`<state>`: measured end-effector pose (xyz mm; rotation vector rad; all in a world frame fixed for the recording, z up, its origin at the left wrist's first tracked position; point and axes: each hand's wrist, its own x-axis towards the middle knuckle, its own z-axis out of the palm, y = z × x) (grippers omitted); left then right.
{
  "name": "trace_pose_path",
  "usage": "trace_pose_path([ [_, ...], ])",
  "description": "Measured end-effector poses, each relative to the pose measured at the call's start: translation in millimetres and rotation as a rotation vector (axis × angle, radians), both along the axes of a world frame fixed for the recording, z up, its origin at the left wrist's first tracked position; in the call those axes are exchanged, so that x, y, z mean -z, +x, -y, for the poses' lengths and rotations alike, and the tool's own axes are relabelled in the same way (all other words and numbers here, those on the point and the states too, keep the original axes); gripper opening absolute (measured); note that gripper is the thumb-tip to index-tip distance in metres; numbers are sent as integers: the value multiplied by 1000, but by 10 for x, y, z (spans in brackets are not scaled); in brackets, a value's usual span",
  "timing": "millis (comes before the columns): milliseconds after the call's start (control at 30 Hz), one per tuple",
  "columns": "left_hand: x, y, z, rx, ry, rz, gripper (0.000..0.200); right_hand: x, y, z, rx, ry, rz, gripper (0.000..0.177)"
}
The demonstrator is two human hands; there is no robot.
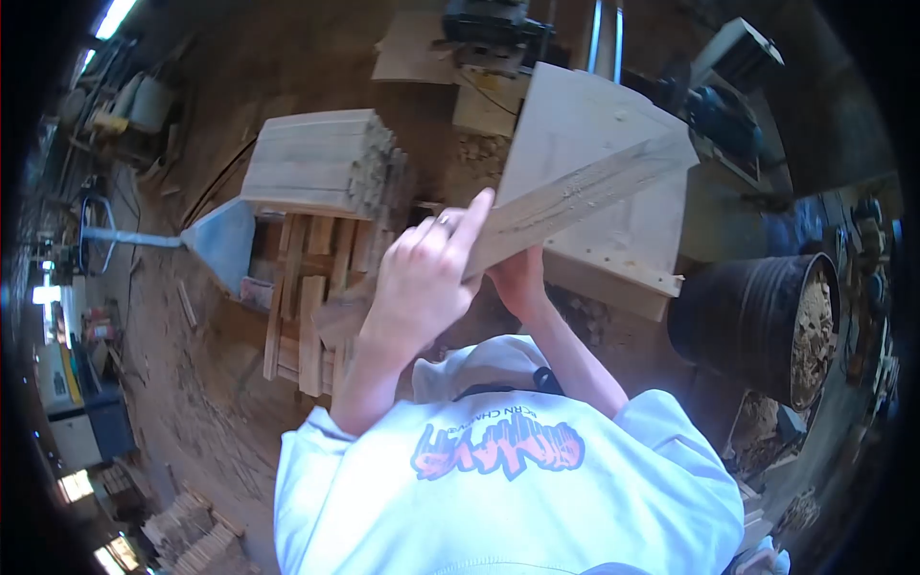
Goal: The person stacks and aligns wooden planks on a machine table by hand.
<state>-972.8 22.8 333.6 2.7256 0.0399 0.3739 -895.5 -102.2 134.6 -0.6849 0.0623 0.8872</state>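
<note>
Left hand (422, 278) and right hand (522, 280) hold plank (594, 188) slanting up-right.

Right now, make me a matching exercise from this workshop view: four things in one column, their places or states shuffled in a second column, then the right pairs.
Column one:
1. wooden strip
2. black bucket
3. stack of timbers
4. shovel

Column two:
A. holds wood scraps, at the right
B. grey blade, left of the stack
C. gripped by left hand and right hand
D. piled up, left of the hands

Pairs: 1-C, 2-A, 3-D, 4-B
</note>
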Motion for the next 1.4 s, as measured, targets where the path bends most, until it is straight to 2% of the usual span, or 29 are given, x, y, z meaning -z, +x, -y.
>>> trace_pose_path([
  [100,-58,960,371,126,52,-84,86,-140,616,396,196,-37,48,90],
  [233,140,2096,667,359,-2,-151,83,210,1229,777,391,-50,-65,95],
  [333,298,2817,879,467,-42,-228,75,407,1475,996,507,-59,-165,100],
  [400,457,3241,964,558,-66,-436,76,412,1497,1081,564,-244,-257,102],
  [433,618,3447,938,591,-70,-437,76,419,1467,1106,596,-251,-260,102],
  [500,1046,3874,849,674,-257,-621,80,428,1422,1170,568,-308,-336,104],
  [533,1174,4035,833,657,-279,-773,90,436,1404,1222,594,-331,-340,104],
  [600,1464,4295,781,629,-294,-930,81,455,1370,1267,430,-334,-287,104],
  [633,1570,4383,802,618,-315,-927,81,494,1406,1311,414,-350,-286,104],
  [667,1682,4451,823,574,-186,-874,76,549,1437,1317,399,-380,-274,99],
  [700,1800,4465,860,533,-59,-832,74,617,1407,1323,387,-412,-275,94],
  [733,1897,4457,935,528,-76,-852,74,597,1383,1326,378,-446,-280,88],
  [767,1995,4447,1034,471,124,-728,73,585,1399,1351,376,-528,-245,77],
  [800,2082,4434,1113,412,323,-597,76,470,1453,1397,368,-539,-262,77],
  [833,2249,4380,1176,410,312,-615,76,330,1522,1510,185,-580,-247,80],
  [867,2479,4283,1212,365,205,-503,69,187,1556,1623,-2,-612,-231,82],
  [900,2613,4198,1197,316,106,-388,62,76,1572,1756,-79,-690,-128,72],
  [933,2616,4071,1106,309,109,-409,62,-93,1595,1882,-133,-844,7,52],
  [967,2555,3857,974,256,38,-209,54,-171,1627,2020,-85,-1060,181,37],
  [1000,2511,3605,835,205,-29,-7,46,-155,1635,2188,109,-1296,465,32],
  [1033,2465,3282,651,53,-111,42,41,99,1648,2475,346,-1504,617,35],
  [1067,2392,2945,417,-99,-190,101,37,215,1726,2728,462,-1853,931,41],
  [1100,2384,2605,162,-249,-91,69,35,477,1776,3001,427,-2003,902,45],
  [1133,2603,2267,-103,-350,-93,80,30,728,1798,3209,381,-2151,874,48],
  [1167,2860,1993,-352,-419,-338,-96,31,851,1880,3315,342,-1847,621,50],
  [1200,3019,1788,-444,-488,-690,-279,33,921,1908,3336,296,-1536,383,52],
  [1267,3016,1655,-424,-534,-1257,-382,34,731,1956,3225,251,-1615,413,47],
  [1333,2934,1580,-422,-519,-1268,-399,34,774,1913,3332,296,-1407,335,47],
  [1400,2906,1491,-396,-501,-1298,-377,32,763,1821,3432,266,-1401,333,47],
])
